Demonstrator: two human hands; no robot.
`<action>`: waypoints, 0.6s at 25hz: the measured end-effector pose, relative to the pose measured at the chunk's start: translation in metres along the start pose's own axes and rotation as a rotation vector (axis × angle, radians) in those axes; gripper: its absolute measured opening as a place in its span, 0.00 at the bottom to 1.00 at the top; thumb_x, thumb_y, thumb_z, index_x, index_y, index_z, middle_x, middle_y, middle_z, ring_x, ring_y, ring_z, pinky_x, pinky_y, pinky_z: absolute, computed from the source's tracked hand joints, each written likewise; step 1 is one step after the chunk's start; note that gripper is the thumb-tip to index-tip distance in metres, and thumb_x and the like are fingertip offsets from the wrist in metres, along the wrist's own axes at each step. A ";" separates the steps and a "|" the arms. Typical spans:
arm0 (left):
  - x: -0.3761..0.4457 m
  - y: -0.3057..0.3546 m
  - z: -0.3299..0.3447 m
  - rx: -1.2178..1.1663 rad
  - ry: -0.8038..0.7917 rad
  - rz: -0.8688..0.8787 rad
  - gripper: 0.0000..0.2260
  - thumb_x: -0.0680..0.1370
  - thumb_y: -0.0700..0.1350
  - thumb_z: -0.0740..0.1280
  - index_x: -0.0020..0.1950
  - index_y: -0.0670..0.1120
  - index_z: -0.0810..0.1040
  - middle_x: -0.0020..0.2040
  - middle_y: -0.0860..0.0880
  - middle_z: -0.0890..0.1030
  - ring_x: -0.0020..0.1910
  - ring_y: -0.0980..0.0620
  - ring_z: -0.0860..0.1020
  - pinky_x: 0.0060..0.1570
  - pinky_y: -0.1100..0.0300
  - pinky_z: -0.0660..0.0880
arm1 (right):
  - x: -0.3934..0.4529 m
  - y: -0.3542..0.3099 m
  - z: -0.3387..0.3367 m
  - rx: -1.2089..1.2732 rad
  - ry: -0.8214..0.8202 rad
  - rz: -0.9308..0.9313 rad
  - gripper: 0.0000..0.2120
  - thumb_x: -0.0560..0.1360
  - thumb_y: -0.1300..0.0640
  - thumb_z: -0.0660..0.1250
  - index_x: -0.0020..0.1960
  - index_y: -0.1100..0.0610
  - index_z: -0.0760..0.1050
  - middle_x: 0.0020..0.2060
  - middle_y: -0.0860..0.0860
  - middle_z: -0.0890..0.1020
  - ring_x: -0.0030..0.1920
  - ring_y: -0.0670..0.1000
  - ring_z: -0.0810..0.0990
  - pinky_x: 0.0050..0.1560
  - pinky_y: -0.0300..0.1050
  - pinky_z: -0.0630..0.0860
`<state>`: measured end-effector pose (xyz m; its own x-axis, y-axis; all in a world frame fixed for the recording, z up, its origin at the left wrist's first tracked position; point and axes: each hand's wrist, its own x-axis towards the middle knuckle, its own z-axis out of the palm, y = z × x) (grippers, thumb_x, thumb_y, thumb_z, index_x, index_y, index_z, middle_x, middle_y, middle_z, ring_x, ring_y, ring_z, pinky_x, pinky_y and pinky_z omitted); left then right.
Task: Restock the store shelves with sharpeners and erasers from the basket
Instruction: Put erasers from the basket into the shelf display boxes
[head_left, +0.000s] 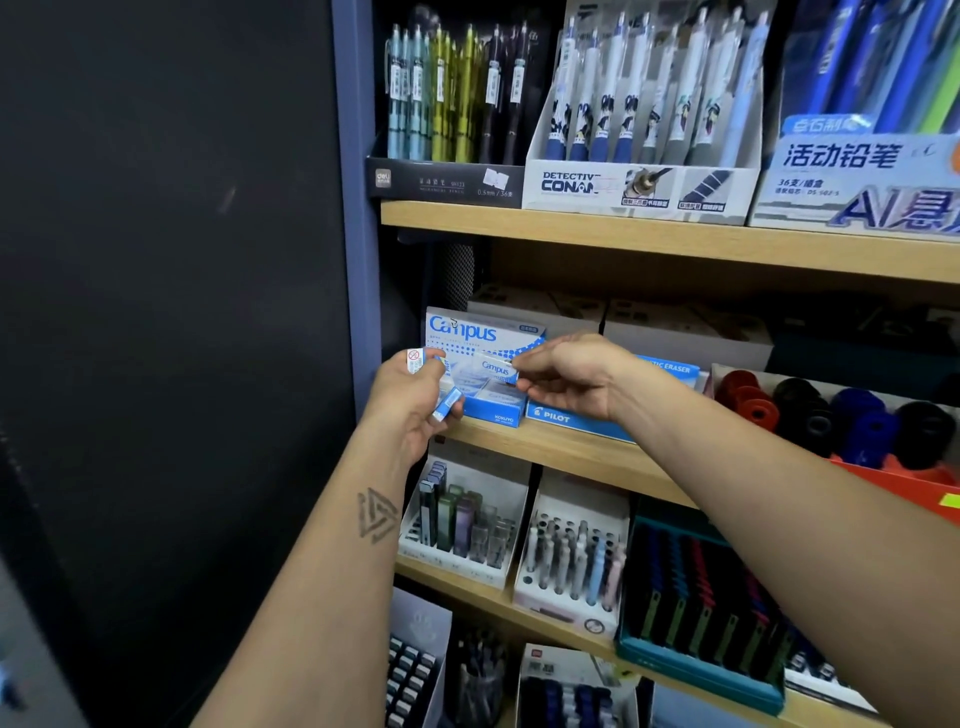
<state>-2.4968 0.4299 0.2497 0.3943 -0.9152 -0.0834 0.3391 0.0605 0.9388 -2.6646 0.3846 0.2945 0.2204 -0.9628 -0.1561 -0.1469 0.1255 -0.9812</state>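
Observation:
A blue and white Campus eraser display box stands at the left end of the middle wooden shelf. My left hand grips a few small blue-sleeved erasers, one poking out above. My right hand pinches one Campus eraser by its end, holding it over the open box. A blue Pilot eraser box lies right beside it, partly hidden by my right wrist. No basket is in view.
Round sharpeners in red, black and blue fill an orange tray to the right. Pen and pencil displays crowd the shelf above, and lead cases and pens the shelves below. A dark panel and blue upright bound the left.

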 end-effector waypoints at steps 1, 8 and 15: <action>0.000 0.000 0.000 -0.003 -0.003 -0.007 0.07 0.84 0.39 0.61 0.58 0.44 0.77 0.53 0.38 0.80 0.33 0.46 0.77 0.24 0.62 0.74 | -0.001 -0.001 -0.001 -0.011 0.005 0.001 0.01 0.77 0.66 0.69 0.47 0.62 0.79 0.33 0.56 0.82 0.32 0.49 0.81 0.40 0.40 0.81; -0.002 -0.001 0.001 -0.003 -0.010 -0.015 0.06 0.83 0.39 0.61 0.55 0.45 0.76 0.54 0.38 0.81 0.34 0.45 0.77 0.24 0.62 0.74 | -0.001 -0.002 -0.002 -0.386 0.089 -0.163 0.03 0.80 0.66 0.65 0.51 0.66 0.75 0.31 0.59 0.79 0.26 0.49 0.81 0.27 0.40 0.78; -0.007 -0.001 0.003 0.002 -0.016 -0.027 0.07 0.84 0.40 0.60 0.59 0.45 0.76 0.53 0.39 0.81 0.34 0.46 0.78 0.24 0.62 0.74 | 0.007 0.004 0.019 -0.587 0.142 -0.191 0.06 0.80 0.64 0.65 0.50 0.68 0.76 0.34 0.61 0.82 0.31 0.55 0.81 0.35 0.47 0.82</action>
<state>-2.5020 0.4349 0.2502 0.3711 -0.9228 -0.1035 0.3481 0.0350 0.9368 -2.6450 0.3830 0.2877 0.1709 -0.9827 0.0720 -0.6306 -0.1652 -0.7584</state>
